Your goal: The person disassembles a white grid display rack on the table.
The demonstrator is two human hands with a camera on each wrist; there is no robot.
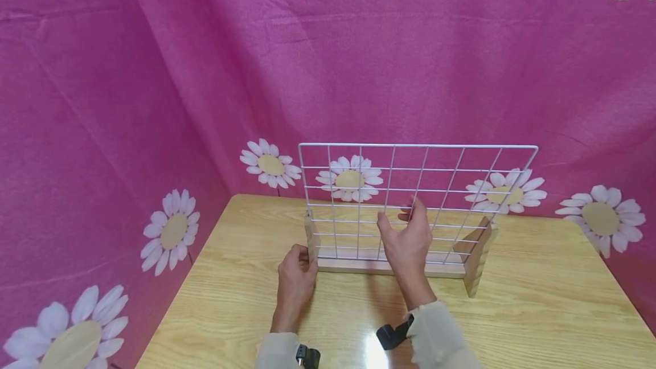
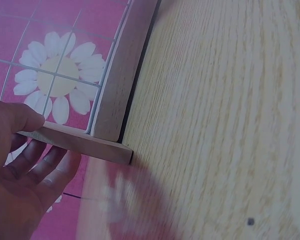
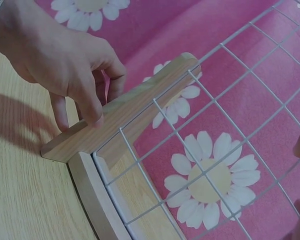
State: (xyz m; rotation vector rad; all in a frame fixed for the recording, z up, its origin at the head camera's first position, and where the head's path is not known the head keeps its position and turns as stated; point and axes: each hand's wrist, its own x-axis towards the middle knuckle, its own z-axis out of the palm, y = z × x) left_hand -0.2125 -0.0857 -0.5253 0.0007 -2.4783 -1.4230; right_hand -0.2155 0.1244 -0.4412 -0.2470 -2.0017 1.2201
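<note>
A white wire grid panel (image 1: 441, 189) stands upright, tilted a little back, in a wooden stand (image 1: 353, 266) on the table. The stand has a side piece at each end and a bar along the bottom. My left hand (image 1: 296, 281) pinches the left side piece (image 2: 80, 142), with the thumb on one face and fingers on the other. Before the grid's middle is my right hand (image 1: 407, 241), thumb and fingers spread apart with nothing held between them. Whether its fingertips touch the wires cannot be told. Only part of this hand shows in the right wrist view.
The light wood-grain table (image 1: 543, 295) extends to both sides of the stand. A pink cloth with white daisies (image 1: 174, 229) hangs behind and at the left. The right side piece (image 1: 479, 261) of the stand rests on the table.
</note>
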